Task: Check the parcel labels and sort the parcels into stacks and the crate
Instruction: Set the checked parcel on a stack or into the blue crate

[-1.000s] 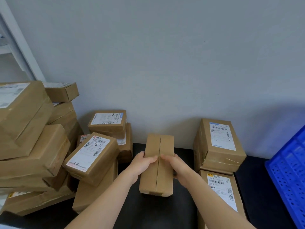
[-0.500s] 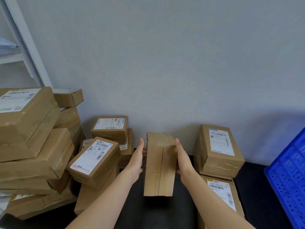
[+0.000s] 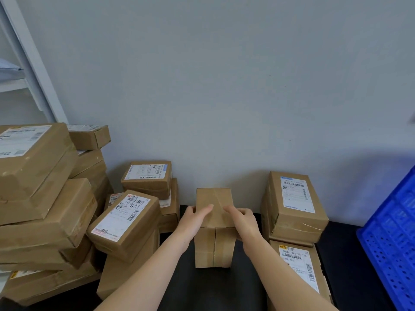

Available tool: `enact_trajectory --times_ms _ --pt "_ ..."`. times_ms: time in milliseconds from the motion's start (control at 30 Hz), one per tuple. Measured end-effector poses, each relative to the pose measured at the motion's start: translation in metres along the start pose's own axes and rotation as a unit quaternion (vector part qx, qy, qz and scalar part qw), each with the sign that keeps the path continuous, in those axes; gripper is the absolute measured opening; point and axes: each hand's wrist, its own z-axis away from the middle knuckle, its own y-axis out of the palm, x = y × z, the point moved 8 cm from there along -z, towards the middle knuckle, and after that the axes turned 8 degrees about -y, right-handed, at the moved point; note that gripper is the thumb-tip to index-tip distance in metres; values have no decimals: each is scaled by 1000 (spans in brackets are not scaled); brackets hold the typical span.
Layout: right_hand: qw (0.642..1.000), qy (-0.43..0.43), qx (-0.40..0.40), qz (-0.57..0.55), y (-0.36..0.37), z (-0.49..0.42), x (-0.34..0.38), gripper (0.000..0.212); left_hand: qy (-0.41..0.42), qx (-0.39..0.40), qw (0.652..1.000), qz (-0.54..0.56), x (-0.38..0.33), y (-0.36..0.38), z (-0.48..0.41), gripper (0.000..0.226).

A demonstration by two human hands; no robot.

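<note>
Between left hand (image 3: 190,223) and right hand (image 3: 243,221), both gripping, stands the parcel (image 3: 204,248).

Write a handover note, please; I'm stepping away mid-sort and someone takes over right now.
Hands: left hand and right hand both grip the middle parcel, upended on the black table. No label shows on its visible faces.
Done, apparently: labelled right stack beside the blue crate; the crate's inside is out of view.
Left: find this parcel's label, place it, then sort the left pile.
</note>
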Motion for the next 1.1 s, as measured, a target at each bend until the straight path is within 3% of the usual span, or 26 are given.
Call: enact_trajectory --times_ms 767,1100 --pt "999 23 25 36 7 -9 -4 54 -56 14 998 -7 2 -2 -2 43" --pt "999 31 20 25 6 -9 -3 51 -67 31 997 -29 1 -3 -9 56"
